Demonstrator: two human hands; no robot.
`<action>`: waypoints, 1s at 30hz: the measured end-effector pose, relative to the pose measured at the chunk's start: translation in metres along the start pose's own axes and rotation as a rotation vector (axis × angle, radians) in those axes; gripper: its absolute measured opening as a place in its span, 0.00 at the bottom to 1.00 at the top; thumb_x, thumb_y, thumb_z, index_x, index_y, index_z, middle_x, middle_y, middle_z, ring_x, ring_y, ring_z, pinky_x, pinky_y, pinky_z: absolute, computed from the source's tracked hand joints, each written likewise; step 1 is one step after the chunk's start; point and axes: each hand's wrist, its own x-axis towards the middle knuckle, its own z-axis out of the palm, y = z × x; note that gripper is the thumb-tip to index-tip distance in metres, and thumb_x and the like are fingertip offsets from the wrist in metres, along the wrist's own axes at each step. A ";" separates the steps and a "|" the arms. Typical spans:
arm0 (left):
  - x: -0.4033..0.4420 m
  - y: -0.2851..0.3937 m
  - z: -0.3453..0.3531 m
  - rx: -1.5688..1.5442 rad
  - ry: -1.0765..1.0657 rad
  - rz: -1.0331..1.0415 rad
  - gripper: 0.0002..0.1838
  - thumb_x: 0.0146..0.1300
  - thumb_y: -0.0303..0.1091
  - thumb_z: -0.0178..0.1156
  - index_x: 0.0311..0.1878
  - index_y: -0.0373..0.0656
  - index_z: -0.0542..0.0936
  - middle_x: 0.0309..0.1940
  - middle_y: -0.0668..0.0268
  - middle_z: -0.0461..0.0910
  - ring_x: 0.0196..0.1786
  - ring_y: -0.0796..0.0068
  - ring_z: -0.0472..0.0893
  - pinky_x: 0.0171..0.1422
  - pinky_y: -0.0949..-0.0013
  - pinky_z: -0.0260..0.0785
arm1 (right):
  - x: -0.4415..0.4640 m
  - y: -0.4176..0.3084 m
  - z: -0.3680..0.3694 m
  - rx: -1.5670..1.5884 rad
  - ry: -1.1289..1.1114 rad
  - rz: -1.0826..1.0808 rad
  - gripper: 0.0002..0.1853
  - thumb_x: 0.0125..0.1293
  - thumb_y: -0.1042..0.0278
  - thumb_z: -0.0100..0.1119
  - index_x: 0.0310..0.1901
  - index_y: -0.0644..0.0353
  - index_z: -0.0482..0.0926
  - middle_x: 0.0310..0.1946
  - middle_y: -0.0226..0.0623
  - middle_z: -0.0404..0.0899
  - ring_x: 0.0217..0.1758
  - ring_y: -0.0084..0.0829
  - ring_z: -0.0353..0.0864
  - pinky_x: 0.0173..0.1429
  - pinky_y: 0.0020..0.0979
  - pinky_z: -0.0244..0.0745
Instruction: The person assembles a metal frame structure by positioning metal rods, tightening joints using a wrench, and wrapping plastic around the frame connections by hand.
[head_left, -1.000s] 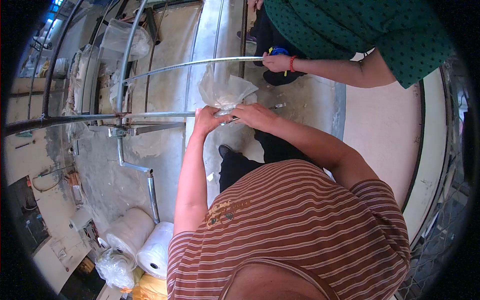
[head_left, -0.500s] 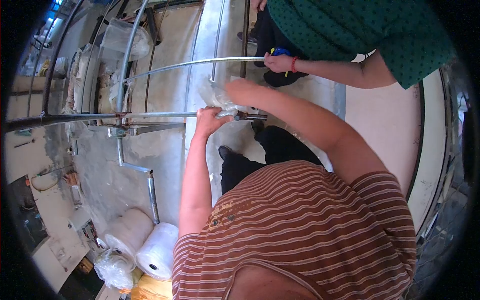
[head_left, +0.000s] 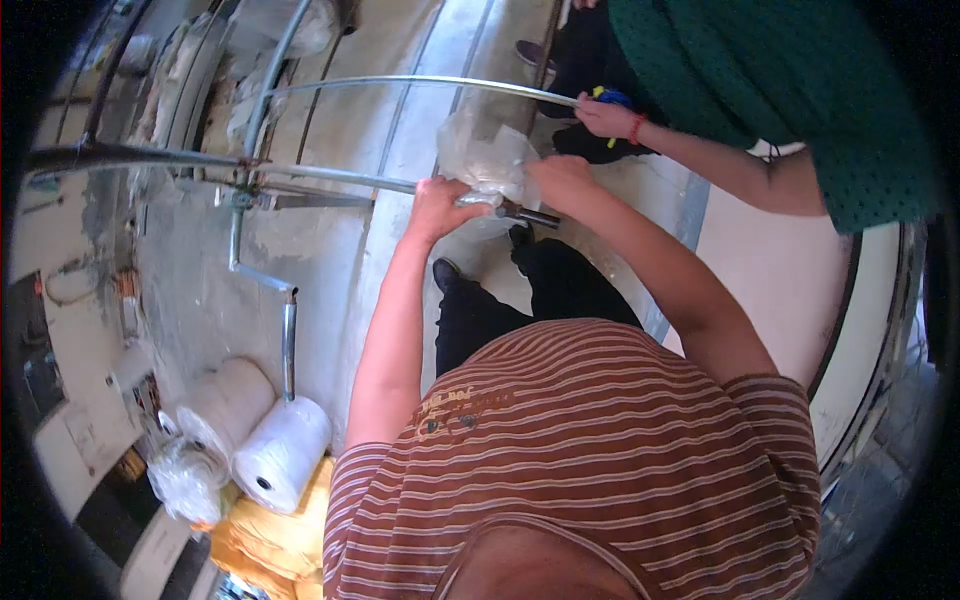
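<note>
A metal pipe [head_left: 345,176] runs from the frame on the left to a bare, dark end beyond my hands. My left hand [head_left: 437,208] is closed around this pipe near its end, with clear plastic film [head_left: 490,155] bunched against its thumb. That film is wrapped on the pipe and puffs up loosely between my hands. Beside it is my right hand [head_left: 561,182], its fingers bent at the edge of the film; their tips are hidden. Farther out, another person's hand [head_left: 606,118] holds the end of a thin metal rod [head_left: 430,80], with a blue and yellow item at the fingers.
A metal crank handle [head_left: 289,345] hangs from the frame's joint at left. White film rolls [head_left: 285,458] stand below it on yellow wrapping [head_left: 275,530]. A pale table [head_left: 765,265] lies to the right. The person in green stands at the upper right.
My right hand has moved right and down, and the clear film now spreads wider above the pipe. The view has shifted. My left hand stays on the pipe.
</note>
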 end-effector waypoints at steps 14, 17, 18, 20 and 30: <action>-0.001 -0.016 0.008 -0.031 0.078 0.199 0.28 0.48 0.61 0.67 0.35 0.40 0.86 0.32 0.57 0.84 0.39 0.55 0.81 0.44 0.57 0.71 | -0.099 0.018 0.146 0.702 0.401 0.209 0.14 0.71 0.57 0.48 0.44 0.57 0.78 0.37 0.50 0.81 0.42 0.54 0.80 0.46 0.49 0.74; -0.002 -0.017 0.010 -0.024 0.106 0.237 0.28 0.50 0.60 0.67 0.35 0.40 0.85 0.33 0.57 0.84 0.39 0.56 0.81 0.47 0.57 0.70 | -0.117 -0.012 0.165 0.766 0.386 0.329 0.14 0.71 0.56 0.47 0.42 0.57 0.78 0.38 0.48 0.82 0.42 0.53 0.81 0.47 0.49 0.74; 0.000 -0.020 0.010 0.002 0.057 0.238 0.27 0.53 0.59 0.66 0.37 0.40 0.85 0.37 0.57 0.84 0.43 0.55 0.81 0.50 0.57 0.69 | -0.125 -0.021 0.170 0.791 0.402 0.318 0.14 0.71 0.57 0.47 0.42 0.57 0.78 0.38 0.48 0.82 0.42 0.53 0.81 0.47 0.49 0.74; 0.000 -0.019 0.003 0.088 -0.080 0.197 0.29 0.55 0.59 0.65 0.44 0.39 0.84 0.42 0.55 0.84 0.47 0.55 0.80 0.52 0.59 0.69 | -0.144 -0.037 0.180 0.848 0.422 0.282 0.14 0.71 0.57 0.48 0.41 0.57 0.78 0.38 0.47 0.82 0.42 0.53 0.81 0.47 0.49 0.74; 0.003 -0.039 0.013 0.128 -0.192 0.052 0.29 0.60 0.59 0.61 0.46 0.39 0.82 0.42 0.52 0.82 0.46 0.52 0.79 0.54 0.56 0.68 | -0.237 -0.046 0.299 0.844 0.295 0.365 0.13 0.70 0.57 0.49 0.42 0.57 0.77 0.37 0.47 0.82 0.41 0.52 0.81 0.45 0.49 0.75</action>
